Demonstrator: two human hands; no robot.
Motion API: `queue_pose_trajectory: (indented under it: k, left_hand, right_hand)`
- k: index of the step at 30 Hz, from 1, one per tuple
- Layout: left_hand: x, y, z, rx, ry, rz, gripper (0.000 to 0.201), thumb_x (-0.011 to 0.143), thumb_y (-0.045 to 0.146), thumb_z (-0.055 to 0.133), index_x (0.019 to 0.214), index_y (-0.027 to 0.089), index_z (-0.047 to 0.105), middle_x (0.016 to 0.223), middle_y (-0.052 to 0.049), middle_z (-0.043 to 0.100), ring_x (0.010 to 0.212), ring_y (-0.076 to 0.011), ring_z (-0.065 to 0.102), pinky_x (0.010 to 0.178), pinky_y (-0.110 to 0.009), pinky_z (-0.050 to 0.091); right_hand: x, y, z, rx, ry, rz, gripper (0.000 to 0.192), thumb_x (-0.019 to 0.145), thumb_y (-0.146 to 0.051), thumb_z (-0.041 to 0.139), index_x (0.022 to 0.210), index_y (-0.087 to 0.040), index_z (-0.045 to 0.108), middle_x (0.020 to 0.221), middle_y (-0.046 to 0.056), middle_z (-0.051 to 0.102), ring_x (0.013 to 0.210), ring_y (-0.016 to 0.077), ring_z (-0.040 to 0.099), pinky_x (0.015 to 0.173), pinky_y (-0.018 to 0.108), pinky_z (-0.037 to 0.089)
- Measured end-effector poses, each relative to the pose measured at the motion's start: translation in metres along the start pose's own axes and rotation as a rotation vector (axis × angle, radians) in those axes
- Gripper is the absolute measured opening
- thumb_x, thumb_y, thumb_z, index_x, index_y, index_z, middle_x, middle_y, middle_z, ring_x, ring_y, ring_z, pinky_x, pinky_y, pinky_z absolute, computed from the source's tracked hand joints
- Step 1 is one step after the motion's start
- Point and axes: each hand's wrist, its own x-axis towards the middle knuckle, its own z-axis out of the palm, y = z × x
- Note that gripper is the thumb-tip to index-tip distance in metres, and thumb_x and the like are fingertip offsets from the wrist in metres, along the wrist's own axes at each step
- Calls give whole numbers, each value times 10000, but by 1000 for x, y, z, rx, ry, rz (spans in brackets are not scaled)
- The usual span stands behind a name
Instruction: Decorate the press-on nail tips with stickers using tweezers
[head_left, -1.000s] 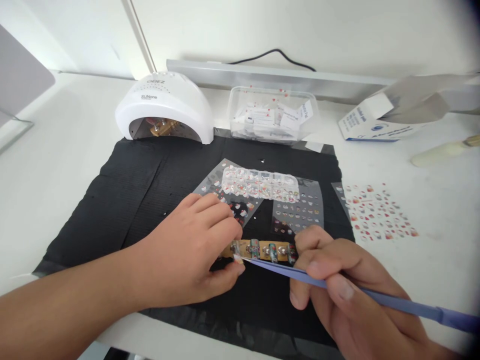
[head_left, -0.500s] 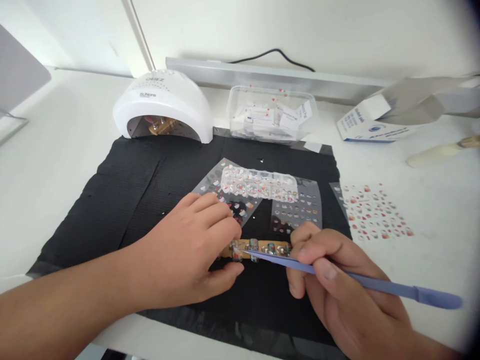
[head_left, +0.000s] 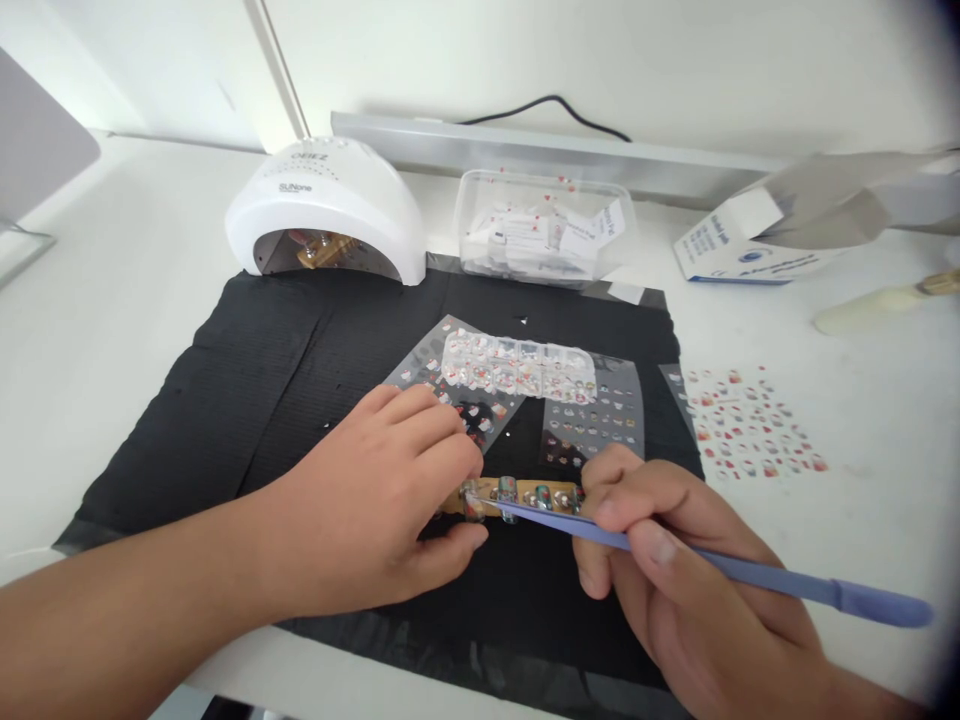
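My left hand (head_left: pixel 390 490) is closed round the left end of a narrow wooden nail-tip stand (head_left: pixel 527 487), thumb below and fingers above. Several decorated false nails sit in a row along it; one nail (head_left: pixel 508 488) is greenish with red. Between the thumb and fingers of my right hand (head_left: pixel 690 570) are blue-purple tweezers (head_left: pixel 772 575). Their thin tips point left and rest at or just over the nail beside my left hand. Whether anything small is between the tips cannot be made out. My fingers hide the stand's left end.
Behind the hands, a clear compartment case (head_left: pixel 517 368) of small charms lies over sticker sheets (head_left: pixel 600 415) on a black mat (head_left: pixel 270 340). A white nail lamp (head_left: pixel 330 200), a plastic tub (head_left: pixel 544 235) of packets and an opened carton (head_left: pixel 739 240) stand at the back. Another sticker sheet (head_left: pixel 757 425) lies right.
The rear end of the tweezers has shifted slightly right and down. Both hands and the stand stay in nearly the same place.
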Motion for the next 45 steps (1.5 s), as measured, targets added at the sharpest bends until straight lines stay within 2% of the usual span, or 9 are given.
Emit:
queue_pose_trajectory:
  k: [11, 23, 28, 35, 45]
  left_hand:
    - [0, 0, 0, 1, 2, -8, 129, 856, 295, 622, 826, 172, 598, 864, -42, 618, 856, -239, 538, 750, -398, 390]
    - [-2, 2, -5, -32, 1, -7, 144, 847, 291, 636, 910, 165, 606, 917, -52, 619, 886, -240, 524, 796, -422, 400]
    - [-2, 3, -10, -124, -9, 107, 34, 871, 196, 598, 893, 178, 615, 958, -49, 601, 852, -200, 494, 784, -397, 398]
    - [-6, 3, -13, -135, -16, 137, 176, 842, 79, 536, 889, 152, 689, 849, -51, 583, 784, -195, 470, 747, -412, 394]
    - [-2, 1, -12, -150, -7, 112, 191, 864, 61, 505, 893, 152, 670, 879, -59, 571, 788, -190, 454, 738, -389, 383]
  right_hand:
    - [1, 0, 0, -29, 14, 9, 185, 939, -321, 562, 820, -284, 699, 588, -33, 572, 535, 125, 484, 533, 286, 366]
    - [-1, 2, -2, -53, 15, 12, 171, 942, -332, 560, 848, -299, 699, 596, -31, 578, 524, 135, 487, 533, 302, 367]
    - [-1, 0, -3, -31, -9, 3, 154, 937, -299, 572, 867, -285, 709, 612, -23, 579, 517, 132, 494, 519, 301, 368]
    - [0, -2, -1, -16, -2, -7, 150, 937, -280, 591, 865, -267, 723, 614, -17, 584, 525, 124, 505, 515, 294, 371]
    - [7, -8, -7, 104, 107, 23, 177, 892, -351, 646, 777, -252, 736, 585, -7, 544, 517, 131, 501, 534, 304, 388]
